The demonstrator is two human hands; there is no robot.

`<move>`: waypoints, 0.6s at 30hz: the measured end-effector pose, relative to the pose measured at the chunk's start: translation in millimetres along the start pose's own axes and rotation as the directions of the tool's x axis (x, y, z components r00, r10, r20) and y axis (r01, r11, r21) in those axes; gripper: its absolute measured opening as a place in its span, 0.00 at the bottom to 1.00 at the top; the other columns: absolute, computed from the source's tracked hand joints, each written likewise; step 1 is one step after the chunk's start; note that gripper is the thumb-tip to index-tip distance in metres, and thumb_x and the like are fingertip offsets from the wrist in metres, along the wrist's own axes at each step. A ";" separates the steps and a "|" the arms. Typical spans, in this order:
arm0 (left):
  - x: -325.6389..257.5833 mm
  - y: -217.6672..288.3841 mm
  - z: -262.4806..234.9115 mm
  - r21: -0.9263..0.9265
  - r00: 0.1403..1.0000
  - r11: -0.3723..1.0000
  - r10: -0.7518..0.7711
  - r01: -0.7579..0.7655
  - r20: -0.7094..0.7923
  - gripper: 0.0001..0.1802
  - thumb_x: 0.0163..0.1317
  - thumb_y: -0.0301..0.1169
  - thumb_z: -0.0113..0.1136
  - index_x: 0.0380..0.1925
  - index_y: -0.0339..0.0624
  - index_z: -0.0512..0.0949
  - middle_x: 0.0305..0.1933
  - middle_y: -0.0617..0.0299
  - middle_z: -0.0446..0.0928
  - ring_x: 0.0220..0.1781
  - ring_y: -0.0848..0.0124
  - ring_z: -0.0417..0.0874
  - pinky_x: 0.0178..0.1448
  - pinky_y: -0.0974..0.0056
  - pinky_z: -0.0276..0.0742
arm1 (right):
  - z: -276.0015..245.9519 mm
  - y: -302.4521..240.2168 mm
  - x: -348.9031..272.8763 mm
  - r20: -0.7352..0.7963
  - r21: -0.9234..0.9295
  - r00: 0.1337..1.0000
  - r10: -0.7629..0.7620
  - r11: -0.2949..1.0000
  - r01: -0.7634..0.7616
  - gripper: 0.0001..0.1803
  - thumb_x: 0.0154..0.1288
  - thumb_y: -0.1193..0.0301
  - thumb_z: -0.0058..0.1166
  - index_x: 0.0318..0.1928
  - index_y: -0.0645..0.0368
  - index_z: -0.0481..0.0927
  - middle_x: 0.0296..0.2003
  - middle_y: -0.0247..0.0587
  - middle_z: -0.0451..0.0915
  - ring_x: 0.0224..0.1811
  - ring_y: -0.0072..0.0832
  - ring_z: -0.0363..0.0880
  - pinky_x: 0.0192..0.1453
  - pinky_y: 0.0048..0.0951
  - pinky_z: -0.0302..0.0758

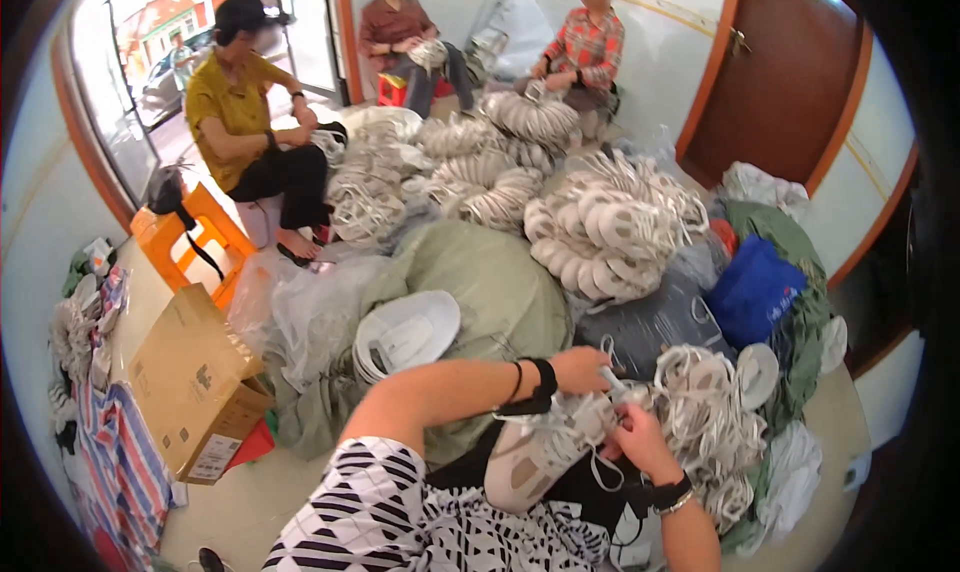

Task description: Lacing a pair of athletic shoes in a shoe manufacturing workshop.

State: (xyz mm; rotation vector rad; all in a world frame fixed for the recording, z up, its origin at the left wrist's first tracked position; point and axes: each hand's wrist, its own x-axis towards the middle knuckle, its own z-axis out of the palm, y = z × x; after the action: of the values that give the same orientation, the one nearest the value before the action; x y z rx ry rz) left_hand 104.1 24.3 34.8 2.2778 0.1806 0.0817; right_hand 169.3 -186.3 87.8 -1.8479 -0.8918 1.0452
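A pale beige sneaker upper (530,457) with white laces rests across my lap, its toe pointing down toward me. My left hand (582,370) is closed at the upper's ankle end, with a white lace at its fingertips. On the other side of the opening my right hand (640,440) pinches at the lacing, and a loop of shoelace (604,472) hangs below its fingers. The fingertips partly hide the exact grip. Right beside my right hand lies a heap of laced uppers (705,422).
Stacked uppers (610,227) cover the middle, beyond a green sack (480,272) and white oval pieces (405,332). A cardboard box (195,382) and an orange stool (195,237) stand left; a blue bag (755,287) lies right. Three seated people (235,122) work around the pile.
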 end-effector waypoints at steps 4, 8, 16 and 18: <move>-14.1 66.0 -34.9 0.005 0.874 0.925 0.362 -0.381 -0.324 0.15 0.55 0.36 0.60 0.42 0.44 0.80 0.41 0.50 0.78 0.45 0.52 0.80 0.47 0.54 0.77 | -19.3 3.7 -18.4 -0.059 0.300 0.996 0.063 0.953 -0.043 0.19 0.65 0.80 0.48 0.55 0.71 0.68 0.33 0.47 0.82 0.30 0.34 0.85 0.30 0.25 0.80; -65.4 162.9 -84.4 -0.312 0.720 0.649 0.623 -0.694 -0.307 0.09 0.59 0.27 0.54 0.39 0.39 0.78 0.41 0.57 0.78 0.42 0.55 0.79 0.49 0.56 0.75 | -38.2 -9.3 -33.0 -0.245 -0.152 0.938 -0.245 0.965 0.213 0.15 0.68 0.76 0.47 0.54 0.67 0.72 0.35 0.43 0.82 0.35 0.27 0.83 0.40 0.23 0.78; -159.7 209.1 -123.5 -0.209 0.314 0.244 0.844 -0.947 -0.434 0.12 0.65 0.29 0.44 0.27 0.32 0.71 0.35 0.46 0.72 0.34 0.51 0.74 0.41 0.54 0.75 | -47.9 -41.4 -71.4 -0.400 -0.023 0.859 -0.321 0.940 0.340 0.14 0.71 0.72 0.45 0.54 0.64 0.74 0.27 0.34 0.80 0.30 0.18 0.76 0.41 0.20 0.70; -166.5 205.6 -129.9 -0.261 0.354 0.268 0.856 -0.927 -0.377 0.10 0.65 0.24 0.44 0.28 0.31 0.73 0.35 0.44 0.75 0.42 0.48 0.78 0.46 0.51 0.79 | -42.3 -48.1 -73.8 -0.382 0.060 0.881 -0.279 0.944 0.324 0.15 0.71 0.71 0.45 0.55 0.64 0.72 0.27 0.37 0.79 0.28 0.19 0.77 0.38 0.20 0.72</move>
State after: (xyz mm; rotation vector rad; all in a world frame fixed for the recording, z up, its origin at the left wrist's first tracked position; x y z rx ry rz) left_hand -54.5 -37.6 275.4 1.6025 -1.0304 0.8393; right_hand 168.5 -242.2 167.9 -1.6599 -0.8330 0.5213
